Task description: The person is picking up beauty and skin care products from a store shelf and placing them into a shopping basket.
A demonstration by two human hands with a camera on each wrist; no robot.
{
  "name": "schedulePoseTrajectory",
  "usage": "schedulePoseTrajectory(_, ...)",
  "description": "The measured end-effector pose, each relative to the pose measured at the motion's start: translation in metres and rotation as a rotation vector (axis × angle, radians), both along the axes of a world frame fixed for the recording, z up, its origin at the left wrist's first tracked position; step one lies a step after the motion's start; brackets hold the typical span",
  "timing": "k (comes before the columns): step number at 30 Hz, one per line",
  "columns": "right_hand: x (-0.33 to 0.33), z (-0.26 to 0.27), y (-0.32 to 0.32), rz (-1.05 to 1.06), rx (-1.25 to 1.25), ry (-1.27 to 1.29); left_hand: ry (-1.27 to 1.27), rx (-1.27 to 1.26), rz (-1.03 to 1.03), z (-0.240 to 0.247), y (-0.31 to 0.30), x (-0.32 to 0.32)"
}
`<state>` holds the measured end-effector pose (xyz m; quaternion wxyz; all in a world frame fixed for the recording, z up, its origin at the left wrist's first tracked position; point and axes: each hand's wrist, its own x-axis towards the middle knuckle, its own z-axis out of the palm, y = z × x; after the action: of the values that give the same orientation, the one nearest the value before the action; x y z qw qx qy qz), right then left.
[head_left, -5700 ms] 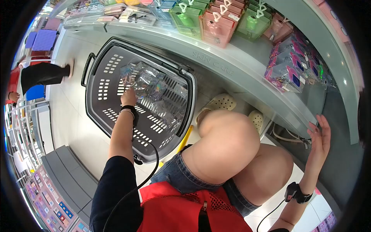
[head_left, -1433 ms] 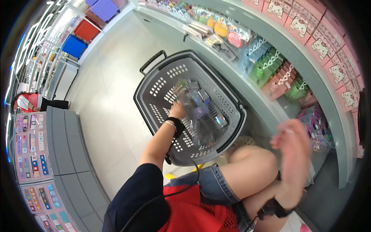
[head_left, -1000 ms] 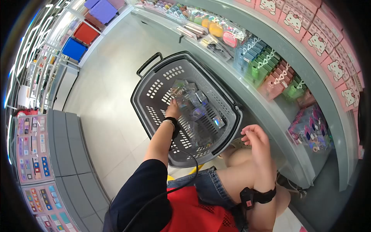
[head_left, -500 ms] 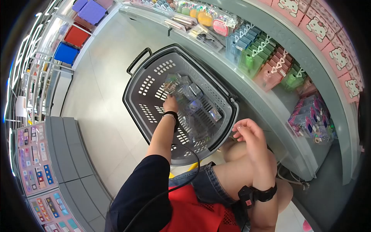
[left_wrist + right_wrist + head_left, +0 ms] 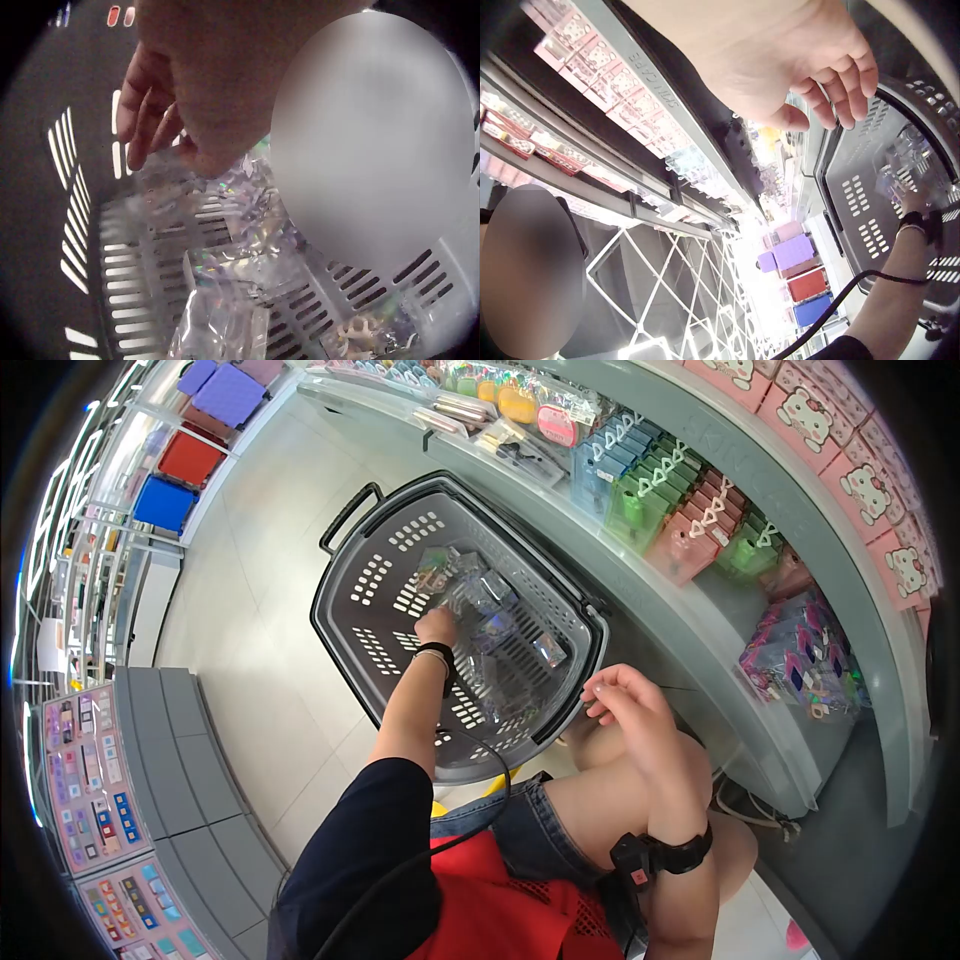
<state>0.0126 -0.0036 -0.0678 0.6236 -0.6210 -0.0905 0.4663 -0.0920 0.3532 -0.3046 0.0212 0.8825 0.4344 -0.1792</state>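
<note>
The left hand (image 5: 437,627) is inside the grey slotted plastic basket (image 5: 345,615), fingers angled down at a crinkled clear packet (image 5: 166,176); whether they pinch it cannot be told. The right hand (image 5: 635,705) is near the basket rim, its fingers loosely bent. Glossy iridescent packets (image 5: 217,322) lie in the basket, and "SKIN CARE" marks a smooth grey shelf edge (image 5: 654,81) near pink cartoon-printed boxes (image 5: 865,495).
</note>
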Motion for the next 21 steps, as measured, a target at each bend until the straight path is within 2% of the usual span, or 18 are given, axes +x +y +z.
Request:
schedulePoseTrajectory(3, 0.001, 0.000, 0.000, 0.027, -0.018, -0.019, 0.031, -0.028, -0.031, 0.009, 0.011, -0.003)
schedulePoseTrajectory(4, 0.001, -0.001, -0.001, 0.018, 0.002, -0.001, 0.048, -0.030, -0.043, 0.028, 0.007, 0.000)
schedulePoseTrajectory(7, 0.002, -0.003, -0.003, -0.014, 0.024, 0.017, -0.122, -0.036, -0.204, 0.087, -0.004, -0.002)
schedulePoseTrajectory(13, 0.002, 0.007, -0.006, -0.090, 0.093, -0.048, -0.538, -0.181, -0.397, 0.266, -0.087, -0.013)
schedulePoseTrajectory(14, -0.001, 0.011, -0.005, -0.113, 0.195, -0.085, -0.541, -0.185, -0.412, 0.292, -0.105, -0.011)
schedulePoseTrajectory(15, -0.002, 0.014, -0.007, -0.133, 0.296, -0.126, -0.679, -0.269, -0.420, 0.315, -0.123, -0.008)
schedulePoseTrajectory(16, -0.001, 0.019, -0.013, -0.145, 0.293, -0.137, -0.819, -0.356, -0.425, 0.334, -0.140, -0.004)
schedulePoseTrajectory(19, 0.001, 0.040, -0.037, -0.094, 0.204, -0.513, -0.981, -0.412, -0.548, 0.369, -0.179, 0.008)
schedulePoseTrajectory(21, 0.008, 0.055, -0.061, -0.090, 0.168, -0.565, -0.951, -0.433, -0.648, 0.398, -0.209, 0.019)
